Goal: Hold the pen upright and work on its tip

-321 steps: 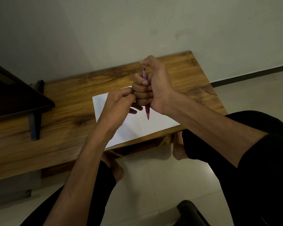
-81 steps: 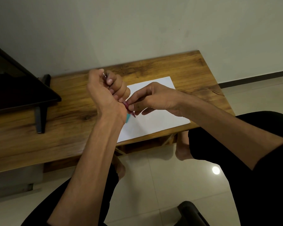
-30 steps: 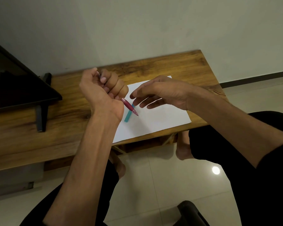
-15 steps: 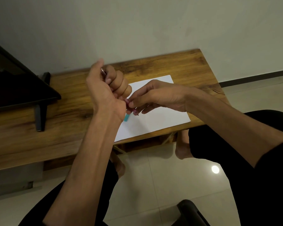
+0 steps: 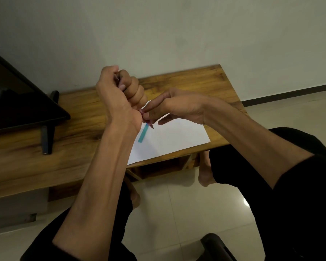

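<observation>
Two hands: the left grip (image 5: pixel 120 97) is fisted round one pen (image 5: pixel 150 125), and the right grip (image 5: pixel 169 108) pinches that same pen just below the fist. One teal strip (image 5: pixel 143 135) lies just under the grips on one white sheet (image 5: pixel 173 140). One desk (image 5: pixel 79 117) carries the sheet. One dark screen (image 5: pixel 17 102) stands well left of the left grip, on one stand (image 5: pixel 46 136). Two bare feet show below the desk edge.

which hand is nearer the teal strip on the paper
Left. The left hand, gripping the pen, has its heel just above the teal strip. The right hand pinches the pen's tip end slightly farther up and right.
</observation>
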